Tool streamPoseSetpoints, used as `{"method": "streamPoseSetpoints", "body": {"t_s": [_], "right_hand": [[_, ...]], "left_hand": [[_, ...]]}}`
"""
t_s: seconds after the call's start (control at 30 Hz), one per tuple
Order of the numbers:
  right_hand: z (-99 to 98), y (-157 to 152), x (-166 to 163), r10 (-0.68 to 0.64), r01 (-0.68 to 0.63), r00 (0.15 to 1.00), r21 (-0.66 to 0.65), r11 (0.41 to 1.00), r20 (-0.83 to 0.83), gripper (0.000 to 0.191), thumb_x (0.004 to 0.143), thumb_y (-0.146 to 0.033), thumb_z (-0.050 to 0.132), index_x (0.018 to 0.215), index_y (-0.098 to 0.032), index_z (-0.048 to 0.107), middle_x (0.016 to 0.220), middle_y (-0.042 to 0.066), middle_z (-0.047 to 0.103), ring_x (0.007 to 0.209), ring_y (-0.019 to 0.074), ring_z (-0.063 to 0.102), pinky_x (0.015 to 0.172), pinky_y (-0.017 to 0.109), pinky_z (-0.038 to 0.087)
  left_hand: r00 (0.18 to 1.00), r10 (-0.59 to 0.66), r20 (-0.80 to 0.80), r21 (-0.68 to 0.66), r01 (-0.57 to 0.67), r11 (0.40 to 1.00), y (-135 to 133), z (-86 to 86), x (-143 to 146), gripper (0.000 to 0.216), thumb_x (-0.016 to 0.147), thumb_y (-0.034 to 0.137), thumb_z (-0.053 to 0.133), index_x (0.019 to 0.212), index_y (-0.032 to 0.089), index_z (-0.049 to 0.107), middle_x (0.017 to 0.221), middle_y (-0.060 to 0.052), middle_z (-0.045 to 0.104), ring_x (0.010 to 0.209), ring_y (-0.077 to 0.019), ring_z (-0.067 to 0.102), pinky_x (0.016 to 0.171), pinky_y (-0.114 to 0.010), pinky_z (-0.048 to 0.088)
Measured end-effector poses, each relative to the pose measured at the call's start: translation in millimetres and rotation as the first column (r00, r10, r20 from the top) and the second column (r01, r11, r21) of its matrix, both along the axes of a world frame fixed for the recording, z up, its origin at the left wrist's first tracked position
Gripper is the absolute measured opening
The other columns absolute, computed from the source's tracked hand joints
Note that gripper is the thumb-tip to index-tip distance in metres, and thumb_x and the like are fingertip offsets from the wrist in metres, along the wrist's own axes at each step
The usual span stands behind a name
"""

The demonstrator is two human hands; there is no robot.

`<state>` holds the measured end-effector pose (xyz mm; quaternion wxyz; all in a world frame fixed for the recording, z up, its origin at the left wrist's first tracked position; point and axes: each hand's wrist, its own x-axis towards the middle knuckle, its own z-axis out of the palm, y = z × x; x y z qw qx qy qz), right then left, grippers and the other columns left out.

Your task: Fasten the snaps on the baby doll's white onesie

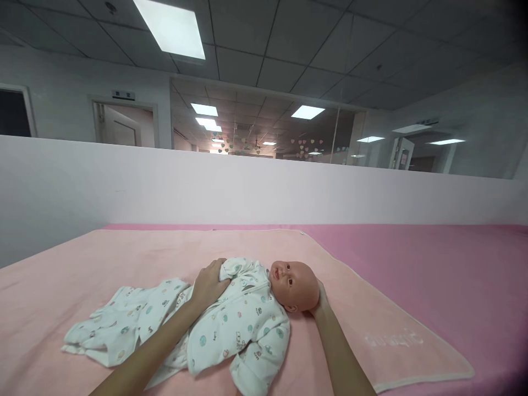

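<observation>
A baby doll (295, 286) lies on its back with its head to the right, dressed in a white jacket (235, 324) and trousers (140, 308) patterned with small green and brown prints. Across the doll's waist, by the far sleeve, rests my left hand (209, 285), its fingers curled over the far side of the body. My right hand (320, 301) cups the back of the bald head from the right; most of its fingers are hidden behind the head. The doll's own hands do not show at the sleeve ends.
Under the doll spreads a peach blanket (396, 335) with pale lettering near its right corner. It lies on a pink mat (433, 275). A low white partition (264, 187) closes off the back, with a large window and an open door (119, 125) beyond.
</observation>
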<state>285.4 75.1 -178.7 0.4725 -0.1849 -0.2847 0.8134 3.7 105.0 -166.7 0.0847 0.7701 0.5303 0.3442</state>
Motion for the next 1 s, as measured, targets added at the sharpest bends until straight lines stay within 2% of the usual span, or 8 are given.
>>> {"method": "streamPoseSetpoints", "body": {"t_s": [0.03,0.1,0.17,0.27,0.4,0.67,0.83,1.0], "right_hand": [[2.5,1,-1,0.205,-0.210,0.970,-0.025,0.977,-0.131,0.035,0.081,-0.019,0.032,0.083,-0.017,0.066,0.093,0.000,0.067,0.085,0.0039,0.061,0.071,0.013,0.048],[7.6,2,-3,0.571,-0.610,0.754,-0.025,0.792,-0.326,0.033,0.077,-0.020,0.035,0.084,-0.019,0.067,0.091,-0.003,0.069,0.080,0.0044,0.062,0.064,0.012,0.049],[10.2,0,-5,0.650,-0.710,0.658,-0.026,0.704,-0.381,0.031,0.075,-0.019,0.037,0.086,-0.020,0.067,0.091,-0.004,0.069,0.080,0.0039,0.062,0.064,0.012,0.048],[7.0,-3,-4,0.254,-0.272,0.945,-0.062,0.960,-0.207,0.030,0.080,-0.017,0.036,0.084,-0.016,0.065,0.094,-0.001,0.067,0.085,0.0018,0.060,0.074,0.011,0.046],[-3.0,-1,1,-0.237,0.241,0.951,0.003,0.971,0.201,0.033,0.085,-0.017,0.030,0.091,-0.013,0.061,0.111,0.006,0.058,0.098,0.0044,0.056,0.082,0.016,0.045],[-13.8,8,5,-0.136,0.085,0.978,0.292,0.953,0.159,0.027,0.082,-0.021,0.037,0.087,-0.014,0.063,0.097,0.002,0.065,0.086,0.0035,0.060,0.072,0.014,0.048],[-10.2,7,3,-0.423,0.350,0.833,0.252,0.902,0.358,0.030,0.077,-0.019,0.036,0.075,-0.015,0.066,0.089,0.006,0.068,0.083,0.0114,0.063,0.067,0.023,0.053],[-2.9,0,1,-0.318,0.217,0.845,0.267,0.939,0.430,0.030,0.079,-0.020,0.035,0.087,-0.019,0.064,0.107,0.003,0.062,0.104,0.0077,0.054,0.083,0.020,0.048]], "left_hand": [[1.000,0.000,-0.001,0.000,0.000,1.000,0,0.2,0,0.035,0.073,0.025,0.049,0.108,0.024,0.046,0.107,-0.001,0.057,0.095,-0.0213,0.052,0.077,-0.030,0.037],[1.000,0.003,-0.006,-0.003,-0.003,1.000,0,0.8,1,0.036,0.073,0.025,0.049,0.109,0.023,0.046,0.107,-0.002,0.057,0.096,-0.0213,0.052,0.078,-0.030,0.037],[1.000,0.010,-0.013,-0.008,-0.010,1.000,-1,1.6,1,0.037,0.073,0.024,0.049,0.110,0.023,0.046,0.109,-0.003,0.057,0.097,-0.0214,0.052,0.079,-0.030,0.037],[1.000,0.015,-0.020,-0.012,-0.016,1.000,-1,2.3,1,0.037,0.073,0.025,0.049,0.110,0.023,0.046,0.108,-0.003,0.057,0.097,-0.0210,0.052,0.079,-0.030,0.037],[1.000,0.011,-0.019,0.004,-0.011,1.000,0,1.1,0,0.037,0.073,0.025,0.049,0.109,0.023,0.046,0.107,-0.002,0.057,0.096,-0.0207,0.053,0.078,-0.029,0.037],[1.000,0.010,-0.013,-0.011,-0.010,1.000,0,0.4,0,0.039,0.072,0.025,0.048,0.110,0.023,0.046,0.109,-0.003,0.056,0.096,-0.0214,0.052,0.077,-0.029,0.037],[1.000,0.009,-0.018,0.001,-0.009,1.000,0,1.1,0,0.037,0.072,0.026,0.048,0.110,0.023,0.046,0.109,-0.003,0.057,0.097,-0.0211,0.052,0.078,-0.029,0.037],[1.000,0.009,-0.013,-0.005,-0.009,1.000,0,0.8,0,0.037,0.073,0.025,0.048,0.110,0.023,0.046,0.109,-0.002,0.057,0.097,-0.0213,0.052,0.078,-0.030,0.037]]}}
